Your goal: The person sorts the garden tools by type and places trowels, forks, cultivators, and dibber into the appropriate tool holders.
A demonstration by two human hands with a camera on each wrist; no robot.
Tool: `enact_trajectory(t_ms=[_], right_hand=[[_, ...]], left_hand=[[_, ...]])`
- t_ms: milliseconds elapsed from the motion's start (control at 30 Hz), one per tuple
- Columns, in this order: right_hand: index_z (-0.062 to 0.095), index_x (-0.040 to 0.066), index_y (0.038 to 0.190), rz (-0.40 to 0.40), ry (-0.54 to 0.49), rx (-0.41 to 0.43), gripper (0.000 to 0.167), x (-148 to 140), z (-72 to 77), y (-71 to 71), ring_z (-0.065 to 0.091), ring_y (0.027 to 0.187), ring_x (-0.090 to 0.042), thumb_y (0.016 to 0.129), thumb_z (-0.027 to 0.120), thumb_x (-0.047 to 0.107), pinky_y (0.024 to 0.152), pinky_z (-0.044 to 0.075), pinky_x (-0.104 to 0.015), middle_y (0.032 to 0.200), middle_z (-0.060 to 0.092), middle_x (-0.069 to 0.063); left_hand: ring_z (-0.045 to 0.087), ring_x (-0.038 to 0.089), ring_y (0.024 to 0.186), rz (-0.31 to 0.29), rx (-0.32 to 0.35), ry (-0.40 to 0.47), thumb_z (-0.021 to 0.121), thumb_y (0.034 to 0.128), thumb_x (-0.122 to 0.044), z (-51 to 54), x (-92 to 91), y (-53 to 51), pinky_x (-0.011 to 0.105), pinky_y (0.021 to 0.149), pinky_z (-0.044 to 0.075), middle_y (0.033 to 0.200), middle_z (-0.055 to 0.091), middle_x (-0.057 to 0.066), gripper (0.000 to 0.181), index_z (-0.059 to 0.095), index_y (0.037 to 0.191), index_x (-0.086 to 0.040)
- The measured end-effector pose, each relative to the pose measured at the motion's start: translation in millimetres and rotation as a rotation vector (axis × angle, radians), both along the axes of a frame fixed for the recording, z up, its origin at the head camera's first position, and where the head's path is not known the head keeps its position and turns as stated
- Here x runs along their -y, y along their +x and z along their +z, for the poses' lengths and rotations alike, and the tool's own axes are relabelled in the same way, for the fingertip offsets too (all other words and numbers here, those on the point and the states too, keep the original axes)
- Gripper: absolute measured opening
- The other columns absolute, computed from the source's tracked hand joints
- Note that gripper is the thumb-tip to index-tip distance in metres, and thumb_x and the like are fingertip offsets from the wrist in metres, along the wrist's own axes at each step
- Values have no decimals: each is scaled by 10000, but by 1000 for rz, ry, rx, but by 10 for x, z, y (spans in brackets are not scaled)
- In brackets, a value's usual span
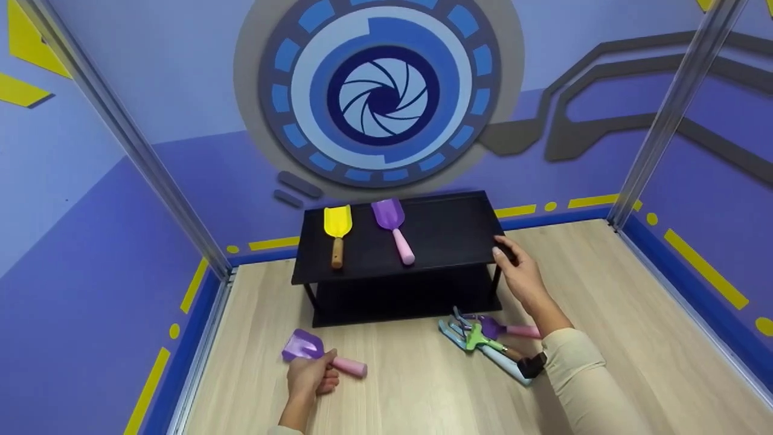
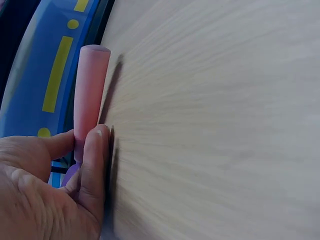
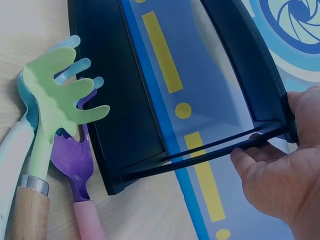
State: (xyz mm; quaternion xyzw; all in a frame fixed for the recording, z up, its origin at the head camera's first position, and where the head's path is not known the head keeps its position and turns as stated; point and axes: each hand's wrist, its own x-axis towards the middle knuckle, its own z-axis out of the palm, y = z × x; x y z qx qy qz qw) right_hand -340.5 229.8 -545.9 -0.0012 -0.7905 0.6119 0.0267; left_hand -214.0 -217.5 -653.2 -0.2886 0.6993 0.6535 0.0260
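My left hand (image 1: 309, 376) pinches a purple scoop (image 1: 303, 344) with a pink handle (image 2: 91, 92) where blade and handle meet, low over the wooden floor in front of the shelf's left part. The right hand (image 1: 524, 275) grips the right end of the black two-tier shelf (image 1: 450, 232); in the right wrist view its thumb and fingers (image 3: 250, 157) close round the top board's edge by a corner post. On the top board lie a yellow scoop (image 1: 337, 222) with a brown handle and, to its right, another purple scoop (image 1: 388, 214) with a pink handle.
Below my right hand a pile of tools lies on the floor: a green rake (image 1: 477, 338), a light blue fork (image 1: 504, 362) and a purple fork (image 3: 75, 160) with a pink handle. Blue-purple panels (image 1: 199, 175) with metal corner posts stand behind and at both sides.
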Motion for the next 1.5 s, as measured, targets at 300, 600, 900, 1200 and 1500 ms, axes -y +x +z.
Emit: enact_trajectory(t_ms=[300,600,900,1200,1500], right_hand=[[417,184,1643,-9,-10,3,556,0,1,-5,361,1591,-289,1138,496,404,1304,348,-454,1750,335,-128],[433,166,1630,-10,-10,-1,541,-12,-32,-18,355,1598,-292,1140,506,381,1314,340,-449,1747,336,-135],[414,171,1643,3,-9,-2,566,-22,-13,-4,330,1611,-296,1136,505,407,1320,326,-461,1755,320,-131],[434,167,1629,-10,-17,-2,548,-28,-34,-23,346,1597,-278,1135,514,392,1305,342,-436,1750,332,-124],[430,165,1634,3,-10,-18,556,-15,-27,-14,343,1600,-282,1135,516,394,1298,338,-439,1749,334,-128]], left_hand=[[709,137,502,36,-10,45,757,955,-150,19,-9,-21,272,469,614,630,735,102,249,722,890,88],[733,154,554,48,-21,39,737,958,-138,10,5,-6,297,535,649,642,732,90,248,707,946,107],[713,126,584,61,-48,57,737,953,-133,34,61,11,289,565,651,635,716,39,222,705,933,86],[668,88,592,64,-66,95,716,1000,-131,1,67,9,256,555,619,679,700,17,214,639,1004,69],[653,67,600,55,-119,112,685,1036,-133,-31,88,26,227,562,598,723,679,2,274,652,1079,136]])
